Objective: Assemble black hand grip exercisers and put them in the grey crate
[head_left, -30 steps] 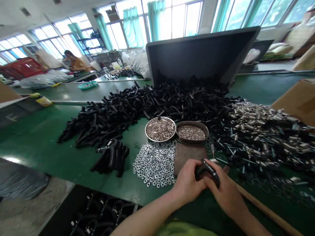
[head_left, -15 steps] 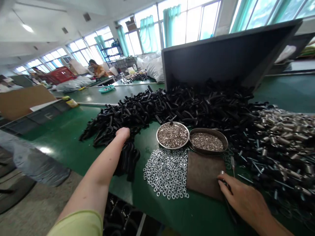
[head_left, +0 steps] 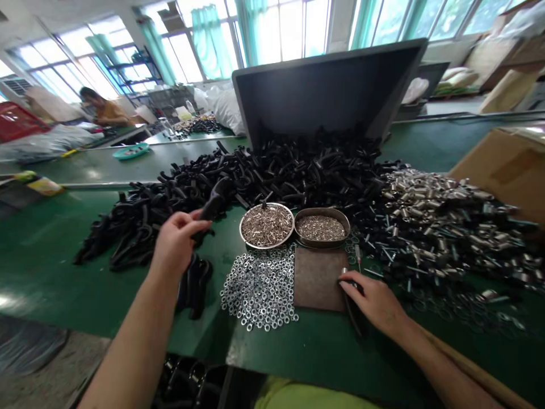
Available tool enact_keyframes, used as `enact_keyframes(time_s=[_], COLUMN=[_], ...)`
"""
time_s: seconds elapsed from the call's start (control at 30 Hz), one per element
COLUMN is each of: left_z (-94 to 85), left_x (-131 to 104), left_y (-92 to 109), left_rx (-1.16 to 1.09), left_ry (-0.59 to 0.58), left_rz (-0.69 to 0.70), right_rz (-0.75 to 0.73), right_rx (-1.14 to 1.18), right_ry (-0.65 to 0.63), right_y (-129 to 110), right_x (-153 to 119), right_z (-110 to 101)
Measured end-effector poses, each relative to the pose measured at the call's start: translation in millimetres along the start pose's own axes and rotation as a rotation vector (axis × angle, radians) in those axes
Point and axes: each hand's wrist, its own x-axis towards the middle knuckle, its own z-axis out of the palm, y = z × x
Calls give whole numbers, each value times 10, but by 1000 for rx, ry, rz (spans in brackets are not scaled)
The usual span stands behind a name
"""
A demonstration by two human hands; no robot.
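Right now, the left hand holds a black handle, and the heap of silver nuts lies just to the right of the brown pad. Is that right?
Not quite: the silver nuts lie just to the left of the brown pad, as the head view shows. The left hand does hold a black handle.

1. On my right, a cardboard box (head_left: pixel 508 170).
2. Ahead of me, teal curtains (head_left: pixel 209 42) hang at bright windows (head_left: pixel 286 34).
3. Off to my left, a co-worker (head_left: pixel 106 111) in an orange top.
4. Nearer me, a shallow teal tray (head_left: pixel 131 151).
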Motion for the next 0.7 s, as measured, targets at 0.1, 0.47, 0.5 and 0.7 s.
enact_keyframes(time_s=[0.1, 0.47, 0.5, 0.7], left_z=[495, 1125, 1107, 1091], left_x=[-766, -2035, -2014, -1965], left_y=[64, 479, 506, 543], left_rx=[-727, -1142, -1079, -833], left_ry=[-556, -857, -863, -821], left_rz=[-344, -548, -546, -404], right_rz=[24, 106, 91, -69], right_rx=[218, 692, 686, 589], right_ry=[24, 172, 183, 299], right_y=[-65, -327, -347, -517], right_x=[-37, -383, -401, -459], right_z=[-35, -253, -271, -359])
